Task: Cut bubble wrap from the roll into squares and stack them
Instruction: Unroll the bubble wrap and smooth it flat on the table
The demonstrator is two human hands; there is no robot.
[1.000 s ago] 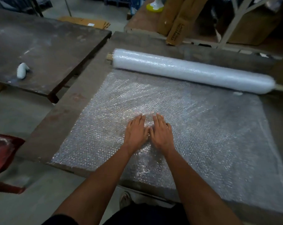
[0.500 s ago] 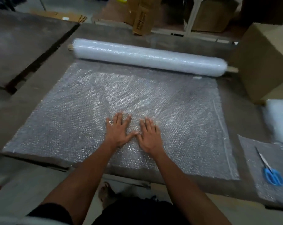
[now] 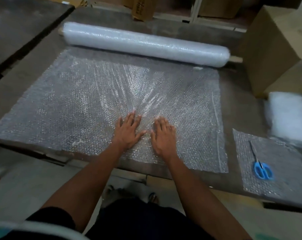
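Two flat hands [image 3: 145,134] on unrolled bubble wrap [image 3: 77,104], fingers straight.

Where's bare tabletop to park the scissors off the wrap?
Bare table runs as a strip between the unrolled sheet and the cardboard box, and another lies left of the sheet. Right end is crowded: scissors on a cut square, white stack behind. Left hand and right hand press the sheet.

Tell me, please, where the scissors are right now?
In the head view, the blue-handled scissors lie at the far right on a cut bubble wrap square, beyond the right hand.
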